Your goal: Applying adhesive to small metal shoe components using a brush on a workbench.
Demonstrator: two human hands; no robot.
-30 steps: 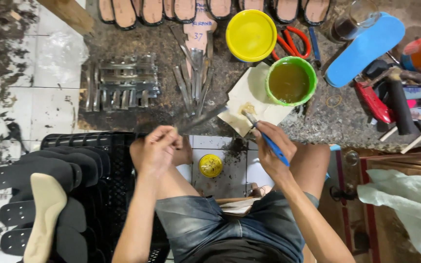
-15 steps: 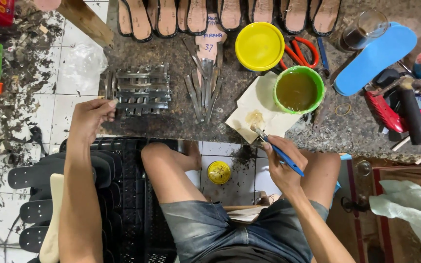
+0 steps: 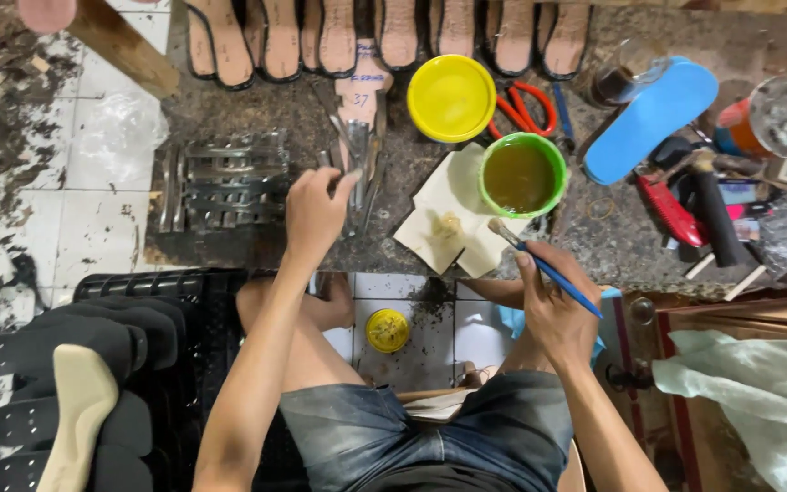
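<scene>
Head view: left hand [image 3: 313, 211] fingers pinching at the clear straps [image 3: 357, 169], which run lengthwise away from the person, left of the green glue bowl [image 3: 522, 175]. Right hand [image 3: 553, 305] grips the blue brush [image 3: 544, 267] just below the bowl.

Only 1 view, from a camera worn on the head, aimed almost straight down. Looks past the denim shorts [image 3: 430, 437] and bare knees at the bottom edge, over both forearms, onto a dark workbench [image 3: 321, 109] filling the upper half. Close enough to catch the left hand [image 3: 313, 211] and the right hand [image 3: 553, 305] near the middle. Top edge cuts off a row of shoe soles [image 3: 339, 36]; left edge takes in tiled floor [image 3: 75, 228] and a black crate [image 3: 184, 301]. No 2nd view, so nothing shared.
</scene>
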